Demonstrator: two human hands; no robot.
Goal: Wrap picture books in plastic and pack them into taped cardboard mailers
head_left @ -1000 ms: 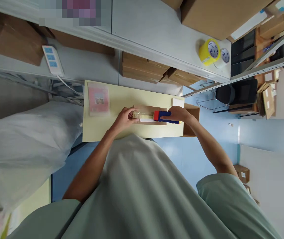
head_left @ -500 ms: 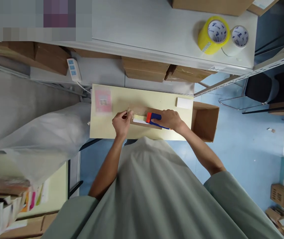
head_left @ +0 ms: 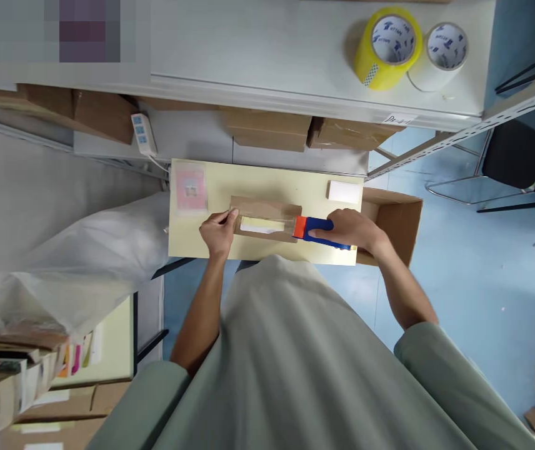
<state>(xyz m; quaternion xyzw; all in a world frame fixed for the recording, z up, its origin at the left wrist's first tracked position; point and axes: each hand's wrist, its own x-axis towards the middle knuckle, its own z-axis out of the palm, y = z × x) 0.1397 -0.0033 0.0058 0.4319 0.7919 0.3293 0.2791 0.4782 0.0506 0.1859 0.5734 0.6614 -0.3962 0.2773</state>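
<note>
A flat brown cardboard package (head_left: 267, 205) lies on the pale yellow table (head_left: 267, 176). Clear tape with a white and yellowish strip under it (head_left: 262, 225) runs along its length. My left hand (head_left: 219, 233) is closed at the package's left end, thumb and fingers pinching its edge where the tape starts. My right hand (head_left: 354, 228) grips a blue tape dispenser (head_left: 319, 231) with an orange-red head, just past the package's right end. The tape stretches from the package to the dispenser's head.
A white block (head_left: 344, 192) and a pink sheet under plastic (head_left: 191, 189) lie on the table. An open cardboard box (head_left: 399, 225) stands at its right end. Yellow (head_left: 365, 62) and white tape rolls (head_left: 429, 75) sit on the shelf. A plastic bag (head_left: 108, 244) bulges at left.
My right hand has moved right with the tape dispenser, drawing tape along the package past its right end. My left hand stays at the left end. The view has shifted slightly.
</note>
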